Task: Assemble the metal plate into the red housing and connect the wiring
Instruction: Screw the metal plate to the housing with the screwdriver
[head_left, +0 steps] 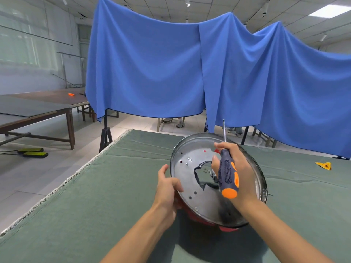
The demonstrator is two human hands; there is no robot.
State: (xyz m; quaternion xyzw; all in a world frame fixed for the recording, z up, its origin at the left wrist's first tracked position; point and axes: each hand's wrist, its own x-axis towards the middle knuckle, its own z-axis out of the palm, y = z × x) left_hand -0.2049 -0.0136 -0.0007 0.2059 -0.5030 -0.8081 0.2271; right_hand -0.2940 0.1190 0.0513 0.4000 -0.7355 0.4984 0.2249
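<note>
This looks like a large workshop or training hall, not a home. The ceiling (218,8) is tiled, with a bright panel light (330,10) far right. The floor (47,168) is pale tile. Long wooden tables (38,111) stand to the left, with a frosted glass wall (28,44) behind them. Blue cloths (171,63) hang on stands across the middle like screens. The near surface (95,205) is covered in green felt, and a screwdriver (227,173) is held above it.
</note>
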